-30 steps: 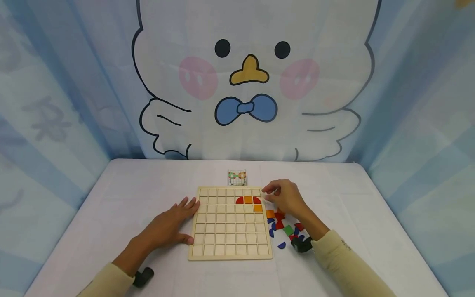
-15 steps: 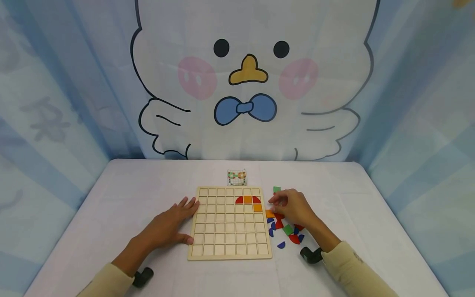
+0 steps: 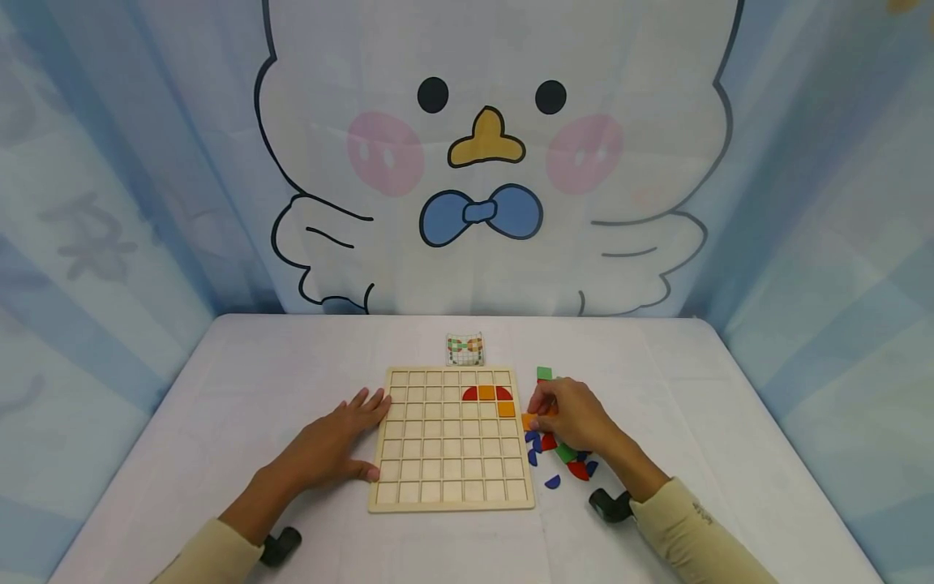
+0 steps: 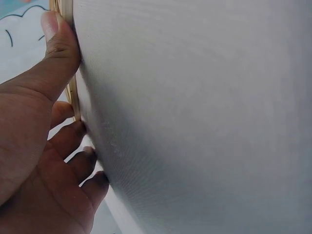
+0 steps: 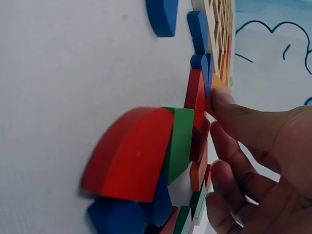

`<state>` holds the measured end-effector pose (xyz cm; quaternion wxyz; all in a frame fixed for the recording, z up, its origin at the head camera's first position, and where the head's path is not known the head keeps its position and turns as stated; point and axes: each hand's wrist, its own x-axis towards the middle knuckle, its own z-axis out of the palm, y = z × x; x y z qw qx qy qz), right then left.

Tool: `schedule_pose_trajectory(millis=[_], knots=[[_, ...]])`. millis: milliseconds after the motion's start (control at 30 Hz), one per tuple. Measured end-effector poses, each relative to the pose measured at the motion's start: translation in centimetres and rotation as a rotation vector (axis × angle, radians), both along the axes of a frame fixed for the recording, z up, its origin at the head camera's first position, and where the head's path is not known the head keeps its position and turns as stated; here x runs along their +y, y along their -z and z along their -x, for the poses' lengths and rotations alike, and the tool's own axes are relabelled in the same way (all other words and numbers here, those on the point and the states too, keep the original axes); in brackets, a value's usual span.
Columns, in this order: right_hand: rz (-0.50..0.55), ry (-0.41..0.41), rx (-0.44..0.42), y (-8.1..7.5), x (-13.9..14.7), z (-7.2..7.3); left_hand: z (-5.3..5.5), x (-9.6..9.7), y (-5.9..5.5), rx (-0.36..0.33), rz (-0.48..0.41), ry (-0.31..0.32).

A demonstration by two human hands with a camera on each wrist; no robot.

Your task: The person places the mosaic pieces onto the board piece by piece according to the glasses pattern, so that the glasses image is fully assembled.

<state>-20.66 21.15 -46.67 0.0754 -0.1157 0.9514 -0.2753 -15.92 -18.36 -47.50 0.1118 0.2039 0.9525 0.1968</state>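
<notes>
A wooden grid board (image 3: pixel 448 464) lies flat on the table. In its upper right cells sit an orange square (image 3: pixel 507 410), another orange square (image 3: pixel 486 392) and two red quarter-round pieces (image 3: pixel 470 393). My left hand (image 3: pixel 328 444) rests against the board's left edge, fingers spread and thumb touching the rim. Beside the board's right edge, my right hand (image 3: pixel 580 418) pinches an orange square block (image 3: pixel 528 422) between thumb and fingers; the right wrist view shows the thumb on this orange block (image 5: pixel 217 80). The fingertips' far side is partly hidden.
Loose pieces lie around the right hand: several blue ones (image 3: pixel 552 482), a red quarter-round (image 3: pixel 579 470), a green square (image 3: pixel 565 453) and, farther back, another green square (image 3: pixel 544 373). A small pattern card (image 3: pixel 465 349) lies behind the board. A printed curtain surrounds the table.
My right hand has drawn back from the board's upper right corner and lowered onto the orange block. A green piece behind it has come into view. The left hand stays put.
</notes>
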Motion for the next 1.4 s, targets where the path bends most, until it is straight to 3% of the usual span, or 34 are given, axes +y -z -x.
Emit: schedule_pose_trajectory(millis=[233,633,933,1400], knots=[[0.078,0.04,-0.021,-0.5,-0.1,-0.1,-0.1,0.0,0.1,-0.01,0.001,-0.001],[0.146,0.085,0.068,-0.7,-2.5,0.3,-0.1,0.0,0.0,-0.013,0.011,-0.009],[0.195,0.012,0.12,-0.4,-5.2,0.5,-0.2,0.1,0.1,-0.015,0.002,-0.005],[0.207,-0.025,0.121,0.2,-7.6,0.6,0.0,0.0,0.0,0.007,0.01,0.0]])
